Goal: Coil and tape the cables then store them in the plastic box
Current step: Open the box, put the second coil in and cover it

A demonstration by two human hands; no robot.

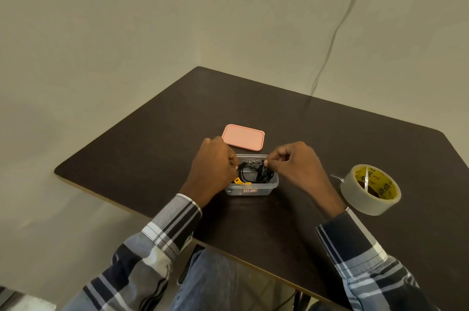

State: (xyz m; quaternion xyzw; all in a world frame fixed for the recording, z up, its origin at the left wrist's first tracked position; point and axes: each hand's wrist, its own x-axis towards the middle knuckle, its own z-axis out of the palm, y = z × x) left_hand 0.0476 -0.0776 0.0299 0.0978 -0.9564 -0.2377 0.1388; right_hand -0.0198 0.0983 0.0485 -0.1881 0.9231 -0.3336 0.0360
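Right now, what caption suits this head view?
Both hands tuck coiled black cables into the plastic box.

Left grip [215,166] curled, knuckles up, fingertips tucked inward toward the right and hidden from view. Right grip [295,166] likewise curled, thumb and forefinger pinched together at the tip, pointing left toward the other. Both held close, fingertips nearly meeting, wrists angled inward from either side. Forearms reaching forward in plaid sleeves [162,239], cuffs drawn back just past the wrists.
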